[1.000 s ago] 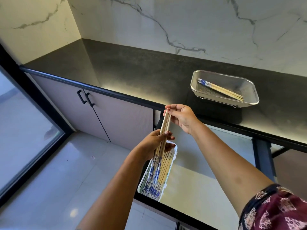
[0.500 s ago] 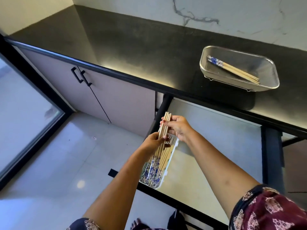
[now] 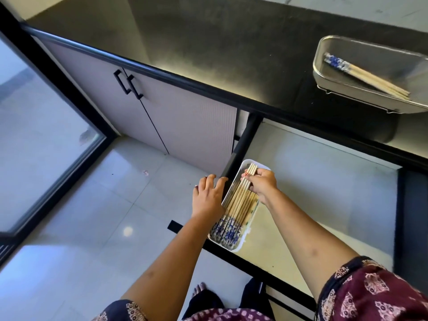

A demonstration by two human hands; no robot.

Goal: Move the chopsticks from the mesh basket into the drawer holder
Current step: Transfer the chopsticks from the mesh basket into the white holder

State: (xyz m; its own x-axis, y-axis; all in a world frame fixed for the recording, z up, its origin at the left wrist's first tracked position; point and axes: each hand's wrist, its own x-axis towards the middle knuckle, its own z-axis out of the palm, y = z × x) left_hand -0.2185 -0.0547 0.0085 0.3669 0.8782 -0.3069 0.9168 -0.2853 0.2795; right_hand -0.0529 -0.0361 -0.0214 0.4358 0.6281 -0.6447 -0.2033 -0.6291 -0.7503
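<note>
Lower centre of frame: long white plastic drawer holder (image 3: 246, 240) sits in the left front corner of the open pale-lined drawer (image 3: 324, 181). Its long axis runs bottom to top, leaning a bit right. Wooden chopsticks w/ blue-and-white patterned ends (image 3: 238, 202) lie flat along it, patterned ends toward frame bottom, bare tips toward the top.

Right hand (image 3: 261, 185): grip pinched on the bare tips of that bundle, at the holder's top end. Left hand (image 3: 209, 195): fingers fairly straight, holding nothing, resting on the drawer's black side rail (image 3: 240, 147) just beside the holder.

Further up, the black stone bench (image 3: 231, 54). At upper right on it, the silver mesh basket (image 3: 324, 72) w/ the last few chopsticks (image 3: 366, 77) lying diagonal, patterned ends upper left, tips lower right.

Judgement: next pick is up and right of both hands, well apart. Right hand is on the nearer side but must let go first. Basket sticks lie roughly crosswise to the holder's axis, so they need a turn to bring patterned ends toward frame bottom.
</note>
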